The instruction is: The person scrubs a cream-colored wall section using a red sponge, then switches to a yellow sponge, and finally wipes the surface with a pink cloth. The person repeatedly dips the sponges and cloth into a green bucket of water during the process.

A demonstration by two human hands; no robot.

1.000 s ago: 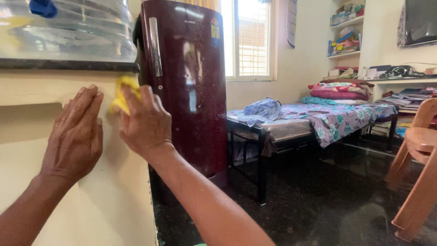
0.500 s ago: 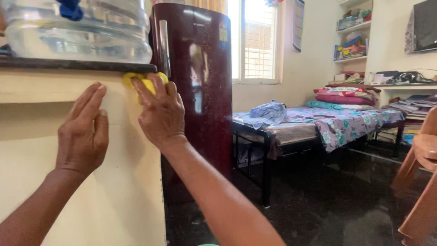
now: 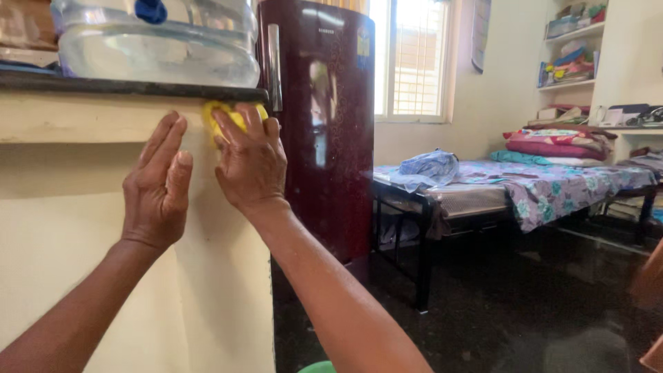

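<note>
My right hand [image 3: 250, 162] presses a yellow cloth [image 3: 222, 116] against the cream wall face [image 3: 83, 228], just under the dark counter edge [image 3: 131, 88]. Only the cloth's upper part shows above my fingers. My left hand [image 3: 159, 183] lies flat on the same wall face with its fingers together, a little to the left of the right hand, holding nothing. A large clear water jug [image 3: 155, 41] with a blue cap lies on the counter directly above both hands.
A tall maroon fridge [image 3: 324, 131] stands right beside the wall's end. Beyond it are a window [image 3: 411, 59], a bed [image 3: 525, 186] with patterned sheets and folded bedding, wall shelves [image 3: 573, 48], and dark floor [image 3: 497, 311]. A green rim [image 3: 321, 367] shows at the bottom.
My right hand has slid the yellow cloth up the wall to the counter's underside. The left hand stays flat on the wall, and the view has shifted slightly.
</note>
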